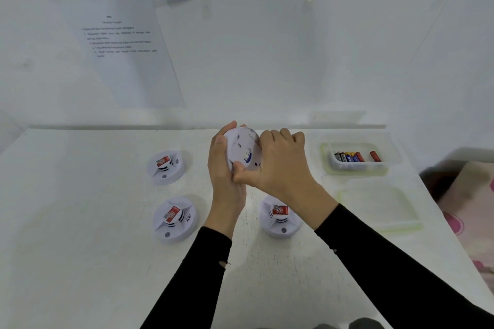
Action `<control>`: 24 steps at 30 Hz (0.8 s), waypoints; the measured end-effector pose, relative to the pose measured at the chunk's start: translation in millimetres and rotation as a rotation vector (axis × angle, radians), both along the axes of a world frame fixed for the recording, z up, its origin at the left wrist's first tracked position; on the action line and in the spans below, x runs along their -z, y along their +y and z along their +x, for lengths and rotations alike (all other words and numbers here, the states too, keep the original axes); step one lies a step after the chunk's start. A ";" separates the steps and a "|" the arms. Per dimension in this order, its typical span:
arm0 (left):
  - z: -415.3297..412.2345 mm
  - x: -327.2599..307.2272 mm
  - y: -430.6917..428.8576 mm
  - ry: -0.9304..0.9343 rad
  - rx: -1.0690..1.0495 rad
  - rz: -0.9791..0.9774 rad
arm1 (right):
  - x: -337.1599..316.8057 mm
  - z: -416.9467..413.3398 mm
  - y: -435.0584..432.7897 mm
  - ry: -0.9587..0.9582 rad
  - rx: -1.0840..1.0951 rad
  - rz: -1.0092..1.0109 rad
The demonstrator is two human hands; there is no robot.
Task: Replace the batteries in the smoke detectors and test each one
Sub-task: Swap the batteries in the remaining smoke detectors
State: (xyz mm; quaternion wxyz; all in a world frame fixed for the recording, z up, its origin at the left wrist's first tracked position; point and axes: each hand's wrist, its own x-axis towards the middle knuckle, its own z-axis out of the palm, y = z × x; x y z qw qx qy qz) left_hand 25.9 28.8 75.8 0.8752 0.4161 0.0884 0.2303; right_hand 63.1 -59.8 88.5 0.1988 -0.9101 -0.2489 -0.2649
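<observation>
White smoke detector (pixel 242 149) stands on edge above the table (pixel 80 222), back facing me; my left hand (pixel 223 168) grips its rim, my right hand (pixel 280 165) clasps the opposite edge.

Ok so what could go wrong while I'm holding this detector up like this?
The held detector is off the table, gripped by your left hand while your right hand works at its back; it could slip and drop. Your right wrist passes close by the near detector and might knock it. The batteries in the tub differ in colour, so a wrong one could go in.
</observation>
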 end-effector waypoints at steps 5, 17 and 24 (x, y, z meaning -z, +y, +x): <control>-1.7 4.2 -0.5 0.018 0.000 -0.045 | 4.6 -4.0 -2.8 0.081 -0.029 0.017; -0.7 -5.4 0.3 -0.023 0.006 -0.030 | -2.4 -20.1 -1.0 0.149 -0.346 0.438; -0.7 -2.9 4.1 -0.059 0.007 0.017 | -6.9 -25.6 3.5 0.328 -0.308 0.539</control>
